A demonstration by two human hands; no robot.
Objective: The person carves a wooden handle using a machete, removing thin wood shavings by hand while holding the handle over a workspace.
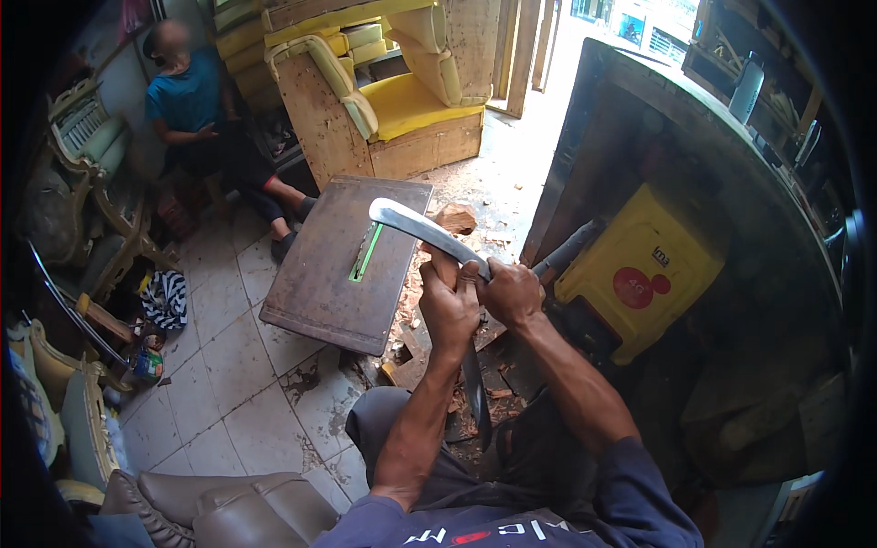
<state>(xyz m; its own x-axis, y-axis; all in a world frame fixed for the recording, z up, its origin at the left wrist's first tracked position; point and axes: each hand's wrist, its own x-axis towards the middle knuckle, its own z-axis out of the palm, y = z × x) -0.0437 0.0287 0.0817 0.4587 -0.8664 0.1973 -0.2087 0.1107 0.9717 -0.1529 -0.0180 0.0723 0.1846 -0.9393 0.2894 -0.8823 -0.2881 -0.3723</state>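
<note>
- A low brown table (306, 274), its top scuffed and worn, stands ahead and to the left of the hands.
- A yellow plastic stool (630, 228) with a red round mark lies tipped to the right.
- The curved blade (429, 235) is in front of the person, above the chip-strewn floor; it is long, bare metal, broad and bright at its rounded far end, greyer toward the hands, and it bends gently down to the right.
- A dark, narrow strip (475, 393) hangs below the hands, tapering downward; its upper end is hidden.
- The right hand (512, 290) has its fingers clenched round the near part of the curved blade.
- The left hand (449, 306) is wrapped round a reddish-brown wooden piece, thumb raised beside the metal.
- That wooden piece (445, 267) looks smooth and rises to the blade's underside.
- A slim green tool (367, 254) lies on the table.
</note>
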